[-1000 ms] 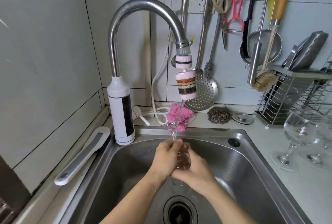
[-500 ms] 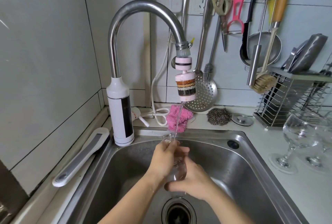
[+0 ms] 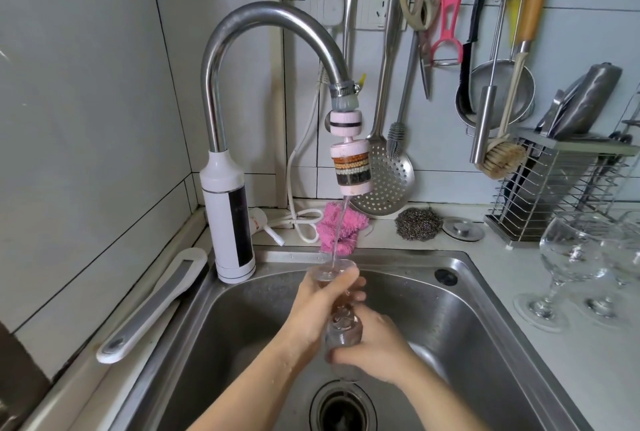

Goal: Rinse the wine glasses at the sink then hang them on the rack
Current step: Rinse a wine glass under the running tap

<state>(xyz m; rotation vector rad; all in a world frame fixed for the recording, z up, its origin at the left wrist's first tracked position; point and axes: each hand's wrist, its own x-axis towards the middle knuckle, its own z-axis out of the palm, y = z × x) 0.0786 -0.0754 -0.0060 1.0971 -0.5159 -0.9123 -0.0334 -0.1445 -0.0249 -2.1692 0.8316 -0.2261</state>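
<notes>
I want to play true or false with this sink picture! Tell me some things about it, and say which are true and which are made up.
1. Water runs from the tap onto the held wine glass. True.
2. Only one hand holds that glass. False: the left hand and the right hand both grip it.
3. The wine glasses on the counter stand upright. True.
4. The fluffy cloth is blue. False: the cloth is pink.
</notes>
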